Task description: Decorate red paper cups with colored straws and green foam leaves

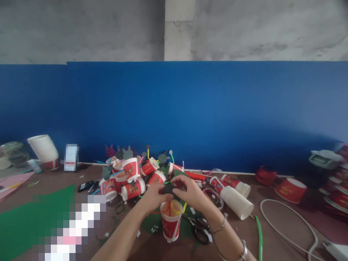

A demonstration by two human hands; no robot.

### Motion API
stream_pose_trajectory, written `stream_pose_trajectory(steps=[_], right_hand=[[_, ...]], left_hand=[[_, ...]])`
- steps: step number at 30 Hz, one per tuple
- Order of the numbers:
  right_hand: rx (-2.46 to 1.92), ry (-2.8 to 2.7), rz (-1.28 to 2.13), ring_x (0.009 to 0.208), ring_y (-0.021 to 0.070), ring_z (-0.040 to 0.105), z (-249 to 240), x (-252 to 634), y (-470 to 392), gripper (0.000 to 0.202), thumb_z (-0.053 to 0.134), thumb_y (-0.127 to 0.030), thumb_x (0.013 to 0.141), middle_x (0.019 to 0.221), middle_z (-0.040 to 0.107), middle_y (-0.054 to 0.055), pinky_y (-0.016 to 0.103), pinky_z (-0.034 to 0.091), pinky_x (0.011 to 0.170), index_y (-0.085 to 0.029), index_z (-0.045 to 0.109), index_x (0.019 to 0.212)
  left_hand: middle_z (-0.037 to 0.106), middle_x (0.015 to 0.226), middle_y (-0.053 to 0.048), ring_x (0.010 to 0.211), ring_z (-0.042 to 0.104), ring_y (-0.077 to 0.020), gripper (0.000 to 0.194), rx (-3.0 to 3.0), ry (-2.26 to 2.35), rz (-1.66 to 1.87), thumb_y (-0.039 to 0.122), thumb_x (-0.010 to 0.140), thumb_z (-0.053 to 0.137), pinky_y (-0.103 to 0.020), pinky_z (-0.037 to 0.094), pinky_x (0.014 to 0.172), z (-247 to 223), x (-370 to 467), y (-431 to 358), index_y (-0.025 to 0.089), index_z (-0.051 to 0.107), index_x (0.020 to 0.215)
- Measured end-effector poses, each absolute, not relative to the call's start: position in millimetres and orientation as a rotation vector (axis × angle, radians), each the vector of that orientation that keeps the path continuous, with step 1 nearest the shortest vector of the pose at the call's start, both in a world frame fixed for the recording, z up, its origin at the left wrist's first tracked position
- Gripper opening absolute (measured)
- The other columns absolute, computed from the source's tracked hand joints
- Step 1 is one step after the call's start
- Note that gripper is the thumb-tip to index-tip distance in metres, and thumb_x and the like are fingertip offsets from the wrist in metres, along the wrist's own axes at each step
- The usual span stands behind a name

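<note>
Head view: left hand and right hand together, fingers pinched on a dark felt piece just above a red paper cup on the bench. Scissors beside the cup; pile of finished cups behind; stacked white cups right.

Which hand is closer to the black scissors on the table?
The right hand. It is just above and a little left of the scissors, with its wrist passing beside them. The left hand is farther off to the left, beyond the red paper cup.
</note>
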State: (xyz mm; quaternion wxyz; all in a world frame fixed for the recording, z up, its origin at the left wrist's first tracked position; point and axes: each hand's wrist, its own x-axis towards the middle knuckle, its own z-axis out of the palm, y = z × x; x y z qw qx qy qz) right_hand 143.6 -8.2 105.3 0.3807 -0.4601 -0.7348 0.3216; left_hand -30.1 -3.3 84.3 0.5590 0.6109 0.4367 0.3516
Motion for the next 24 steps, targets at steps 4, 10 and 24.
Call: stream_pose_trajectory(steps=[4,10,24], right_hand=[[-1.188,-1.887,0.902,0.074,0.015,0.058,105.6,142.7,-8.8,0.025,0.057,-0.011,0.066,0.078,0.065,0.001,0.024,0.044,0.066,-0.016,0.065,0.089],[-1.212,-1.872,0.904,0.064,0.0129,0.054,100.3,142.1,-4.2,0.015,0.056,-0.015,0.069,0.071,0.065,0.0,0.022,0.04,0.059,-0.015,0.066,0.081],[-1.089,-1.891,0.958,0.08,0.0195,0.062,103.0,140.6,-6.5,0.026,0.049,-0.02,0.08,0.085,0.072,0.005,0.029,0.047,0.073,-0.016,0.072,0.09]], left_hand=[[0.058,0.059,0.002,0.065,0.054,-0.0165,0.031,1.448,1.011,0.833,0.04,0.057,0.075,-0.027,0.04,0.065,85.0,-30.5,-1.9,0.012,0.068,0.069],[0.062,0.064,0.001,0.067,0.056,-0.0168,0.032,1.436,0.967,0.819,0.039,0.057,0.076,-0.028,0.041,0.067,89.4,-30.1,-3.8,0.012,0.067,0.073],[0.061,0.063,0.001,0.066,0.052,-0.0152,0.024,1.477,0.979,0.938,0.035,0.063,0.072,-0.026,0.04,0.064,90.3,-28.8,-4.9,0.012,0.067,0.069]])
